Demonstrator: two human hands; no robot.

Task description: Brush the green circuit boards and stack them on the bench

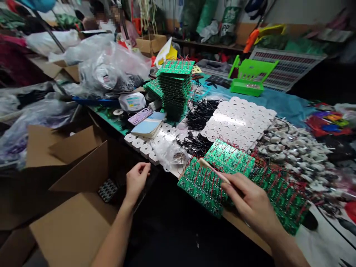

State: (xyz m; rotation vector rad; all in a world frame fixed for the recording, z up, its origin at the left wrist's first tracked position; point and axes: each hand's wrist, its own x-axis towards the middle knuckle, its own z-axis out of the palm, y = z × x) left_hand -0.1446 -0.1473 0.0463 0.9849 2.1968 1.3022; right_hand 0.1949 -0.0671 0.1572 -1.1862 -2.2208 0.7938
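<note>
My right hand (250, 204) is closed round the pale handle of a toothbrush (214, 172). Its tan head lies over a green circuit board (198, 185) with thin red wires, at the table's front edge. A second green circuit board (232, 157) sits just behind, and more wired boards (278, 193) overlap to the right, partly behind my hand and wrist. My left hand (137, 181) hovers near the table edge, left of the boards, with thumb and fingers pinched together. Whatever may be between those fingertips is hidden.
Open cardboard boxes (75, 222) stand at the lower left. Behind the boards are white perforated panels (239, 120), black cables (203, 115) and a tall stack of circuit boards (175, 89). Small white parts (294, 152) are heaped at right. A notebook (149, 124) and phone (139, 116) lie centre-left. People sit far back.
</note>
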